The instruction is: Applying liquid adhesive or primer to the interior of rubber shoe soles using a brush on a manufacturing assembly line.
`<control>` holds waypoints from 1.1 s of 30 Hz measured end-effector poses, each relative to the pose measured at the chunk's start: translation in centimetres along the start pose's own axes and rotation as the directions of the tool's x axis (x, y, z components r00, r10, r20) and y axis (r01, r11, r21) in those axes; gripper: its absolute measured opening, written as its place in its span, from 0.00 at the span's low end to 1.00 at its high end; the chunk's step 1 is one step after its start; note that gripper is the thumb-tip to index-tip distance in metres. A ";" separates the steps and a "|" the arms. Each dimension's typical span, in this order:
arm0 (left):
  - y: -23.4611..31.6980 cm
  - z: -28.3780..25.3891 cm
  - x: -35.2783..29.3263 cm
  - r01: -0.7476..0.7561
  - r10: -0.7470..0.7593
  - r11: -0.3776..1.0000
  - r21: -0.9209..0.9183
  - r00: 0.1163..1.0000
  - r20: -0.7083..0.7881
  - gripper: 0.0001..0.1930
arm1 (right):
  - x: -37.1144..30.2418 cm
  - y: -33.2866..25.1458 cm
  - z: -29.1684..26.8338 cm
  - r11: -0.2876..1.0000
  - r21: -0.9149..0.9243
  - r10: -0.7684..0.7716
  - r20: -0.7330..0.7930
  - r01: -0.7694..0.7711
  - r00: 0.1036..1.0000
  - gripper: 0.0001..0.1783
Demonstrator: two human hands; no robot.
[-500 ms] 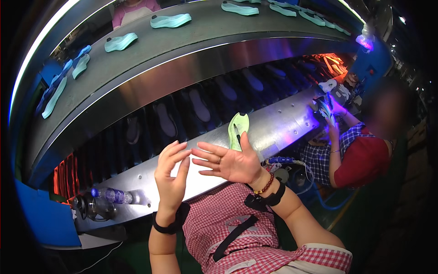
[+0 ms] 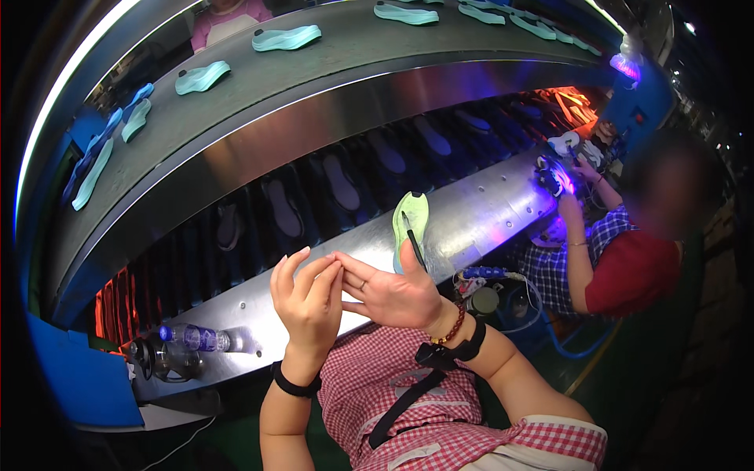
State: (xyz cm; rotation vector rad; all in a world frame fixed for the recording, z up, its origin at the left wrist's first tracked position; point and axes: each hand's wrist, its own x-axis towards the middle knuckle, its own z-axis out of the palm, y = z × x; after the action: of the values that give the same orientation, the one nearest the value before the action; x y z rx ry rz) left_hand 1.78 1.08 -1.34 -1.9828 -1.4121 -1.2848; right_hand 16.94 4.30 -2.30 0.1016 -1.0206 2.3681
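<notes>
My left hand (image 2: 308, 302) is raised over the metal ledge, its thumb and fingers pinched together at the fingertips of my right hand. Whether anything small lies in that pinch is too hidden to tell. My right hand (image 2: 399, 297) shows its palm, with fingers stretched to the left and the thumb pointing up; a ring and a beaded bracelet are on it. Just beyond the right thumb, a light green shoe sole (image 2: 410, 212) lies on the ledge. A slim brush (image 2: 412, 242) with a dark handle rests across the sole, partly behind my thumb.
Behind the ledge (image 2: 471, 204), dark soles (image 2: 280, 208) ride on a lower slatted conveyor. Mint soles (image 2: 287, 38) lie on the upper belt. A water bottle (image 2: 195, 337) and a dark jug (image 2: 174, 361) lie at left. To the right, a co-worker (image 2: 620, 267) handles a shoe beside a blue hose (image 2: 569, 355).
My hands have come together, left fingers now meeting the right fingertips. The mint soles have shifted slightly left. The co-worker's hands have moved on the shoe.
</notes>
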 end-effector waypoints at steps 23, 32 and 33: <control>-1.3 3.1 -1.0 0.664 -0.445 -0.168 -0.729 0.609 0.656 0.22 | -4.6 -1.5 -4.4 0.928 0.367 0.089 -0.030 -0.072 0.996 0.58; 2.5 5.6 -1.4 0.269 -0.058 -0.923 -0.274 0.608 0.792 0.48 | -8.2 -0.4 -4.9 0.974 0.143 0.162 0.106 -0.176 0.981 0.56; 2.8 5.5 -1.4 0.281 -0.054 -0.918 -0.280 0.610 0.790 0.48 | -8.4 -0.1 -5.6 0.973 0.166 0.150 0.071 -0.160 0.986 0.55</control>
State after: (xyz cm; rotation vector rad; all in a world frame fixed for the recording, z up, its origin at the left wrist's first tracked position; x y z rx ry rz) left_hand 6.61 3.16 -4.77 0.2454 0.0352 1.2114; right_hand 24.92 4.37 -8.55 0.1605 -0.8779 2.6074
